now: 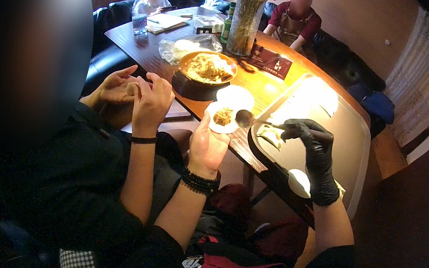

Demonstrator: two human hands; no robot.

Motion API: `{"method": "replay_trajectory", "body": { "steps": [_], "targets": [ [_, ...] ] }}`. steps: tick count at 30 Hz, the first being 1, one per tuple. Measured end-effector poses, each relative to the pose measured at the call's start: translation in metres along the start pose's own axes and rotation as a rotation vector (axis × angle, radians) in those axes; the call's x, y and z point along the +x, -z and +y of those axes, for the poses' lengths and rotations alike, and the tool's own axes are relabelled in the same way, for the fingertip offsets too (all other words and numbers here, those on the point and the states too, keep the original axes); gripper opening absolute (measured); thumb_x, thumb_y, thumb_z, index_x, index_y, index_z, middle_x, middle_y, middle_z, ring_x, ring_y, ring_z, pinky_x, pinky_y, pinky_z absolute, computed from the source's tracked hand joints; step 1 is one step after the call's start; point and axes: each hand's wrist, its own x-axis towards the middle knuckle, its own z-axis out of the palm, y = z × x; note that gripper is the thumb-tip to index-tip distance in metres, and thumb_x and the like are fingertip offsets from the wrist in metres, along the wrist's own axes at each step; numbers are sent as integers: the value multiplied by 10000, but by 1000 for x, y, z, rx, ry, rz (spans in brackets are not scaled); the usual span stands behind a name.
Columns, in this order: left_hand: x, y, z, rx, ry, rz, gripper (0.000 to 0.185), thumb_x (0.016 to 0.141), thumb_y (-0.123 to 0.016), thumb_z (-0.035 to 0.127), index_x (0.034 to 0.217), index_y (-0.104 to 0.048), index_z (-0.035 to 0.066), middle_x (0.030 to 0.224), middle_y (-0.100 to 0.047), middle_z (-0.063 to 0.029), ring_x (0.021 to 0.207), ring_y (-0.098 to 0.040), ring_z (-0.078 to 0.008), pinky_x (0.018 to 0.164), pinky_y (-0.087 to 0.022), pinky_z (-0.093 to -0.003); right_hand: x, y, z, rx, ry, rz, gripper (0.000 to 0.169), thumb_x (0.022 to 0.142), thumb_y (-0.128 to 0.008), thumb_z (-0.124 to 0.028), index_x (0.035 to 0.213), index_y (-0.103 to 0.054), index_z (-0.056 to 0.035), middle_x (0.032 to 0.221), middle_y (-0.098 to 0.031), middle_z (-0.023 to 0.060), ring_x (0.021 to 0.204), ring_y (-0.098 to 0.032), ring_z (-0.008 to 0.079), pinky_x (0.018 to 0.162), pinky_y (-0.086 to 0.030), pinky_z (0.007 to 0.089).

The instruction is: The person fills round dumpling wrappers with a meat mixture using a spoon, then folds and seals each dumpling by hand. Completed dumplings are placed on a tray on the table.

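Observation:
My bare left hand [208,147] is palm up and holds a round dough wrapper [214,125] with a mound of chopped filling [223,116] on it. My right hand [313,149], in a black glove, grips a spoon [244,118] whose dark bowl is just right of the wrapper. Beyond the wrapper lies a pale round stack [235,96], washed out by glare. A brown bowl of filling [208,67] stands farther back. Folded dumplings [271,136] lie on the large tray [348,155], partly beneath my right hand, with a pale piece [299,183] at its near edge.
A co-worker's hands [140,95] pinch a piece of dough close to my left. A plastic bag [192,46], a glass vase of flowers [245,25], a green bottle [227,26], a sign [271,62] and a water bottle [139,21] stand on the table. Two people sit beyond it.

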Motion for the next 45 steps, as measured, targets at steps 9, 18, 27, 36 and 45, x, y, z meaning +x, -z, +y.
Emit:
{"method": "replay_trajectory", "body": {
  "steps": [9,18,27,36,45],
  "targets": [
    [-1,7,2,-114,30,25,426,943,-281,288,1207,-356,-37,1235,-430,-163,1163,-403,-267,1002,-308,-422,13,6,9,-56,-84,141,267,879,-488,-184,939,-609,46,885,-627,128,753,-613,187,687,-490,275],
    [5,18,7,-21,-90,110,416,931,-341,288,1186,-390,-37,1216,-451,-156,1129,-436,-267,984,-330,-413,43,-17,54,-184,-180,-136,217,845,-542,-151,952,-619,22,1011,-605,78,901,-573,167,822,-456,278],
    [12,16,5,-26,-121,73,432,938,-297,291,1233,-332,-24,1269,-396,-159,1190,-373,-261,1021,-280,-415,25,-11,20,25,-147,86,261,887,-477,-191,920,-625,21,803,-643,104,718,-621,164,653,-482,248],
    [4,9,6,-44,-24,78,409,935,-318,263,1213,-355,-34,1242,-424,-163,1153,-414,-269,997,-315,-419,24,-4,21,41,-159,104,247,885,-480,-176,922,-621,24,854,-642,122,762,-623,175,687,-497,267],
    [-9,42,1,-29,20,24,324,889,-406,111,1181,-399,-30,1183,-476,-158,1095,-463,-249,964,-355,-395,83,-44,62,-120,121,-13,166,826,-534,-72,964,-609,-19,958,-615,77,862,-587,183,782,-484,271]
  ]
}}
